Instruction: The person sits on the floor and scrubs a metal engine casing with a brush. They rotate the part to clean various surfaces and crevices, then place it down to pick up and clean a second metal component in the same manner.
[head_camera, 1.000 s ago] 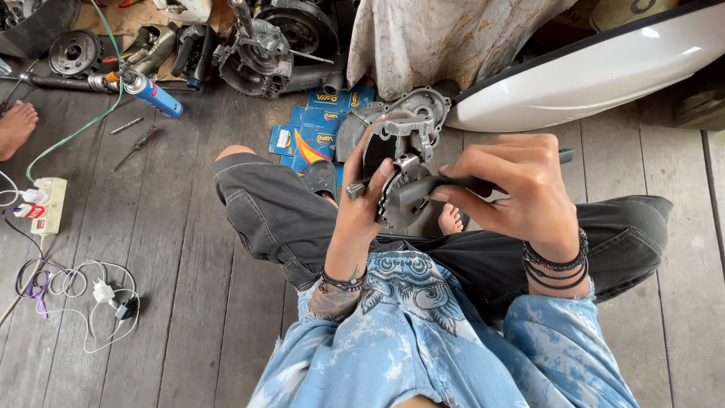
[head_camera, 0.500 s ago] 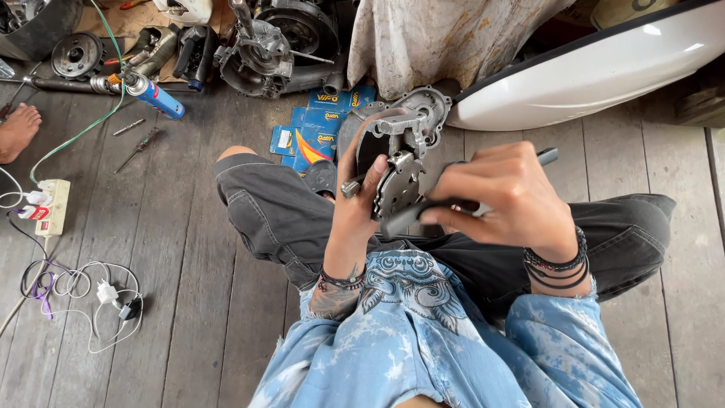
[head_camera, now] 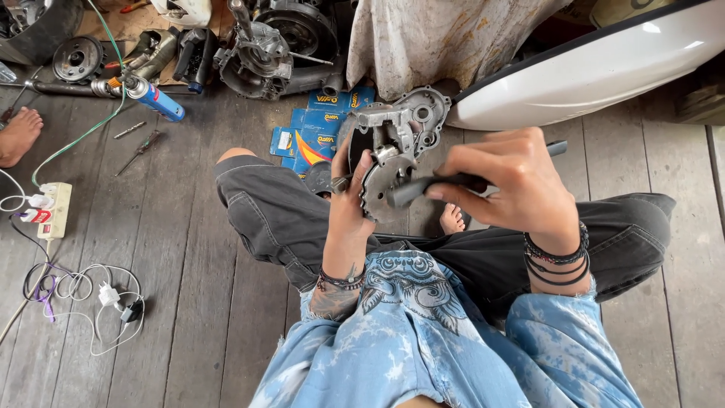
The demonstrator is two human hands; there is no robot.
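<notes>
- We hold a grey metal engine part point(head_camera: 385, 162) up over our crossed legs, above the dark shorts point(head_camera: 287, 219); it has a flat toothed plate at the front and a cast housing behind.
- Our left hand point(head_camera: 349, 208) wraps its fingers around the part's left edge, thumb pressed on the plate's face; much of the part's back is hidden by this hand.
- Our right hand point(head_camera: 513, 185) is closed tight on a dark-handled tool point(head_camera: 430, 187), whose front end meets the plate; the tip itself is hard to make out, and most of the handle is covered by our fingers, with only a short end showing past the knuckles.
- Compared with half a second ago, the part sits a little higher and is turned more upright, and the right hand has risen with the tool now lying nearly level.
- Behind the part, a second grey casing point(head_camera: 419, 109) lies on the wooden floor point(head_camera: 189, 249) beside blue cartons point(head_camera: 317, 132), partly hidden by our hands.
- Further left lie a blue spray can point(head_camera: 155, 98), a screwdriver point(head_camera: 140, 151) and a white power strip point(head_camera: 51, 211) with tangled cables.
- A bare foot point(head_camera: 16, 132) of another person is cut off at the left edge.
- A white curved panel point(head_camera: 596, 72) runs out of view at upper right.
</notes>
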